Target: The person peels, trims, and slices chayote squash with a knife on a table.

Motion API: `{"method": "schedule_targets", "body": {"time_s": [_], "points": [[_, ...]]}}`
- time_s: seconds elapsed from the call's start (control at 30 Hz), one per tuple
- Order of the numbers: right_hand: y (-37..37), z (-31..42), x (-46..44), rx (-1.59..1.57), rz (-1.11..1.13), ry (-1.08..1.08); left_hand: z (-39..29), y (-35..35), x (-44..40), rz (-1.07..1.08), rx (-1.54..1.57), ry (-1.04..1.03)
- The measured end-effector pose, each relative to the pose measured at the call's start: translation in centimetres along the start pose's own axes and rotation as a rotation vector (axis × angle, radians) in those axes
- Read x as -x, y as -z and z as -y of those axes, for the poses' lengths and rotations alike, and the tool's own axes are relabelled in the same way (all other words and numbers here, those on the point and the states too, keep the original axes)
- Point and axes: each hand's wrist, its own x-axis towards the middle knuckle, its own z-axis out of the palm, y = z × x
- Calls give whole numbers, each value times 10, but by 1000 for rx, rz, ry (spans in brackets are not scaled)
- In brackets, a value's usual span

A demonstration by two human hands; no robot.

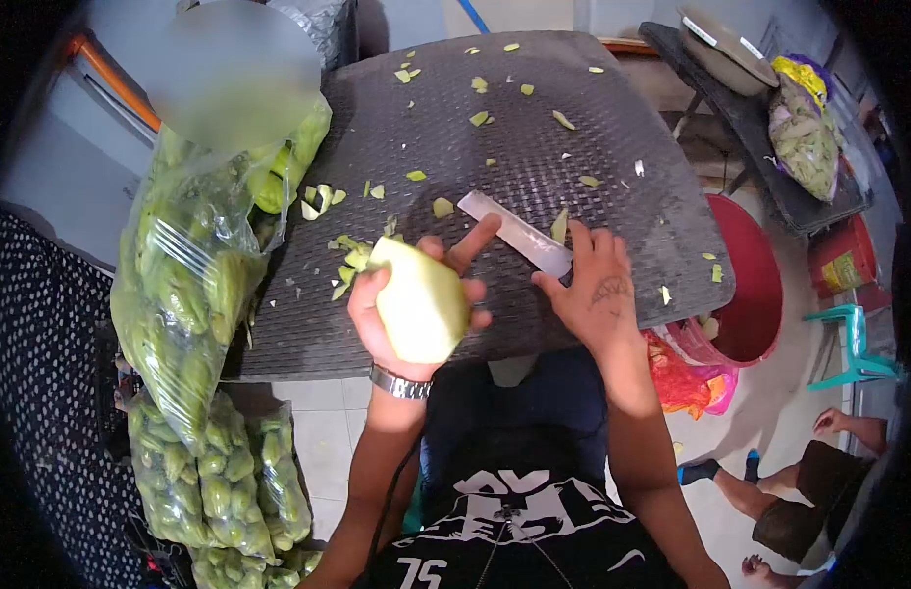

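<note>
My left hand (pixel 377 309) is wrapped round a large peeled pale-green fruit (pixel 416 299) and holds it above the near edge of the dark woven-pattern table (pixel 377 128). Its index finger stretches toward the blade of a knife (pixel 519 236); whether they touch I cannot tell. My right hand (pixel 600 280) is closed on that knife, with the handle hidden under the palm and the broad blade pointing up and left. Green peel scraps (pixel 352 260) lie beside my left hand, and one slice of peel (pixel 559 226) is by the blade.
At the left leans a tall plastic bag of green fruits (pixel 185 285), with more filled bags (pixel 220 471) on the floor below. A red tub (pixel 754 285) stands at the table's right. Beyond are a teal stool (pixel 853 344), a side table (pixel 759 147) and a seated person's legs (pixel 759 496).
</note>
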Motion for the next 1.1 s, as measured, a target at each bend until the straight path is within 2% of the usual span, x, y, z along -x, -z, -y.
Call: {"method": "schedule_targets", "body": {"time_s": [0.07,0.13,0.23,0.33,0.4,0.53,0.63,0.7,0.73,0.83,0.87,0.97,1.07,1.1], "points": [[12,-2,-6,-153,-107,8,7,-5,-14,-13,-56,4],[20,2,-12,-539,-84,-141,14,-7,-24,9,-65,23],[24,7,-12,-1360,152,-392,25,0,-29,-43,-13,37],[19,3,-18,-1659,222,-493,29,6,-20,-89,3,51],[10,-5,-24,-1740,307,-457,29,7,-21,-64,99,69],[4,-4,-21,-1790,405,-398,23,13,-14,-145,49,68],[-5,0,-11,-1779,392,-422,26,9,-10,-194,-67,91],[-6,-1,-5,-1895,383,-461,30,9,-9,-186,-211,124],[-6,-2,-2,-1951,376,-480,36,3,-12,-88,-100,145],[-4,-12,3,-2218,521,-640,51,-3,-25,-138,-289,67],[-9,-2,5,-1956,322,-834,57,-9,-33,-35,-181,106],[13,14,7,-1985,18,-894,75,-12,-52,-43,-206,147],[1,-27,17,-2143,-24,-639,104,-14,-64,-112,-138,154],[5,-32,18,-2176,-57,-635,114,-7,-66,-161,-99,152]]}}
